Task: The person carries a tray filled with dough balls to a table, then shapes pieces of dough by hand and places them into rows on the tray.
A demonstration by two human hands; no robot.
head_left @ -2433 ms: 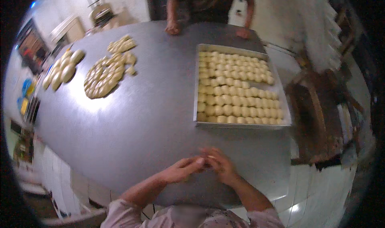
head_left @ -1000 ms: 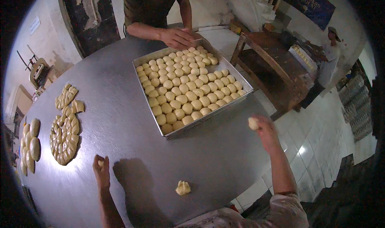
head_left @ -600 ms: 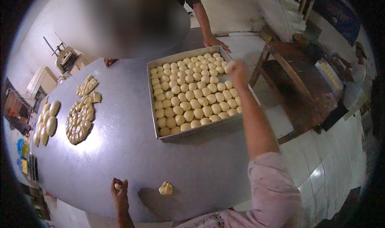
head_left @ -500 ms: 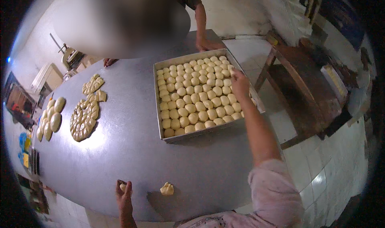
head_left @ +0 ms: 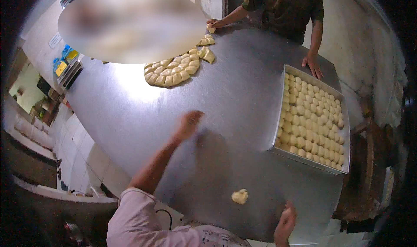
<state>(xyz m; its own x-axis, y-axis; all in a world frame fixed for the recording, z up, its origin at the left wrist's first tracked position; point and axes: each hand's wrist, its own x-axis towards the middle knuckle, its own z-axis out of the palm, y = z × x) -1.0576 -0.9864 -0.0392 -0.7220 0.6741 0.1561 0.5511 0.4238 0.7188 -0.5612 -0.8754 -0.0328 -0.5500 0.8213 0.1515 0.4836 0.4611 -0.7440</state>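
My left hand [head_left: 190,124] reaches over the middle of the metal table, below a coiled slab of cut dough pieces [head_left: 171,71]. Motion smears its fingers, so I cannot tell whether anything is in them. Down by the table's near edge, my right hand [head_left: 285,223] hovers with loosely bent fingers and no dough visible in it. A lone lump of dough [head_left: 239,196] lies on the table between my two arms, nearer to my right hand. At the right stands a square metal tray [head_left: 275,136] filled with rows of round dough balls [head_left: 310,121].
Across the table [head_left: 234,95], a person in a dark shirt [head_left: 284,12] has one hand [head_left: 312,65] by the tray and the other on a dough piece [head_left: 211,28]. Smaller dough strips [head_left: 207,53] lie beside the slab. Wooden furniture [head_left: 367,160] stands right of the table.
My view has swung left, so the tray appears further right. My left hand has stretched forward from the near edge. My right hand has drawn back from the tray to the near edge.
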